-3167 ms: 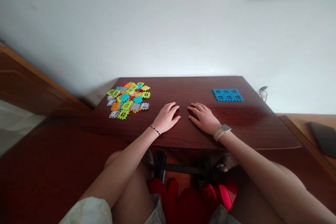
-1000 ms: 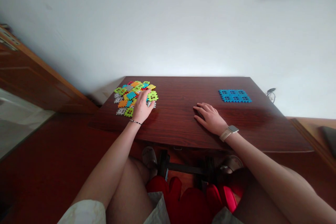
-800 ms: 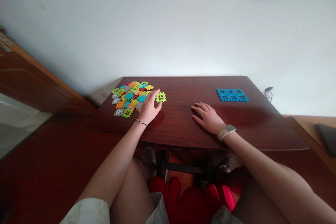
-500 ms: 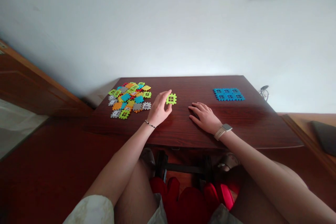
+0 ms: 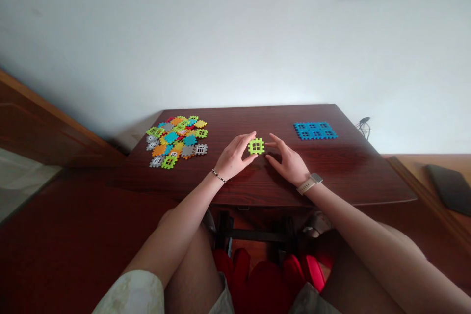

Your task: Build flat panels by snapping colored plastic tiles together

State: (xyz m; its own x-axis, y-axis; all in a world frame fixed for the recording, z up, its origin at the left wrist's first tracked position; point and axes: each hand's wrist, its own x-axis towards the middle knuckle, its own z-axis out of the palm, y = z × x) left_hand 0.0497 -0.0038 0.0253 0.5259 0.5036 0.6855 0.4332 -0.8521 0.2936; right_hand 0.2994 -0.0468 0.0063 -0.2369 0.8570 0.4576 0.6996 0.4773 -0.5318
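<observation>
Only the left hand (image 5: 232, 158) pinched; the right hand (image 5: 290, 164), at its three o'clock, was spread. Across the table (image 5: 253, 120), a pile (image 5: 171, 138) lay loose at nine, a blue panel (image 5: 316, 130) apparently joined at three; between hands, the pinched green tile (image 5: 256, 146) was unattached.

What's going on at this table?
A person is handling a green toothed piece with a window-like grid, held between the thumb and fingers of the left hand. The right hand is open beside it; whether it touches is unclear. A pile of mixed-colour pieces lies on the left of the table, and a blue panel lies flat on the right.
</observation>
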